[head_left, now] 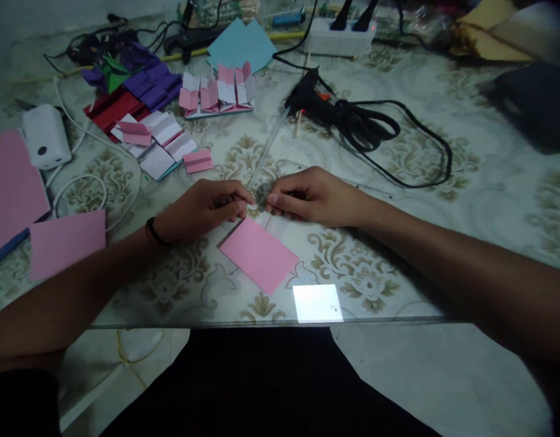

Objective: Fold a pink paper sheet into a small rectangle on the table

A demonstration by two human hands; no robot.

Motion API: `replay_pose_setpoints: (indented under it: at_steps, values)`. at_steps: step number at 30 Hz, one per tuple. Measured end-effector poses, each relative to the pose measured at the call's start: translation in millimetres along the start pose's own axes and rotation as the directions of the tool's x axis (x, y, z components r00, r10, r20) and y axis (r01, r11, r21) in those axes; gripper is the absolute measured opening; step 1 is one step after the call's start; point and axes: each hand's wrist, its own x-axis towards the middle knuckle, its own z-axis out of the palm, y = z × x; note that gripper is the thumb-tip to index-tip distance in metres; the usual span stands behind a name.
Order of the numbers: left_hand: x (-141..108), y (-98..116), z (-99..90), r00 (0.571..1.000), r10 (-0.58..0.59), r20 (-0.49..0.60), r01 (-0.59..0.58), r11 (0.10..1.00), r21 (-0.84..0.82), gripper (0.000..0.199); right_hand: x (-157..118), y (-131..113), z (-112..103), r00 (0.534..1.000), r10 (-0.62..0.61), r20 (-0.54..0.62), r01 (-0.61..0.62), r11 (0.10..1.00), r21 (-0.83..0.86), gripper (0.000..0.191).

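Pink paper [260, 255] lies slanted just below the middle of the frame, on the patterned tabletop [184, 306]. Above its top corner, the left hand [201, 209] has its fingers bent in close to the thumb; the right hand [318, 197], at centre, curls thumb against forefinger — whether either pinches anything, I cannot tell. A black glue gun [308, 97] lies at upper centre — folded purple paper [155, 85] at upper left.
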Motion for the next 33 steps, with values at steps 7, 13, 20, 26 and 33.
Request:
replay_pose_setpoints:
  at_steps: [7, 13, 20, 26, 33]
  values:
    - [1.0, -1.7, 0.3, 1.000, 0.021, -0.002, -0.021, 1.000, -0.009, 0.016, -1.1, -0.6, 0.5, 1.000, -0.002, -0.003, 0.002, 1.000, -0.008, 0.037]
    - [1.2, -1.4, 0.3, 1.000, 0.030, -0.003, -0.030, 1.000, -0.005, 0.016, -1.0, -1.3, 0.4, 1.000, 0.013, -0.001, -0.013, 1.000, 0.000, 0.038]
    - [1.0, -0.1, 1.2, 1.000, 0.026, -0.011, -0.026, 1.000, -0.012, 0.016, -1.4, -1.6, 0.5, 1.000, 0.009, -0.006, -0.009, 1.000, 0.004, 0.039]
    - [1.2, 1.8, 1.3, 1.000, 0.018, -0.019, -0.018, 1.000, -0.003, 0.015, -1.8, -1.0, 0.9, 1.000, 0.021, -0.004, -0.021, 1.000, 0.009, 0.035]
    - [1.5, 0.4, 1.3, 1.000, 0.029, -0.011, -0.029, 1.000, -0.005, 0.015, -2.1, -0.1, 0.9, 1.000, 0.031, -0.004, -0.031, 0.999, 0.012, 0.036]
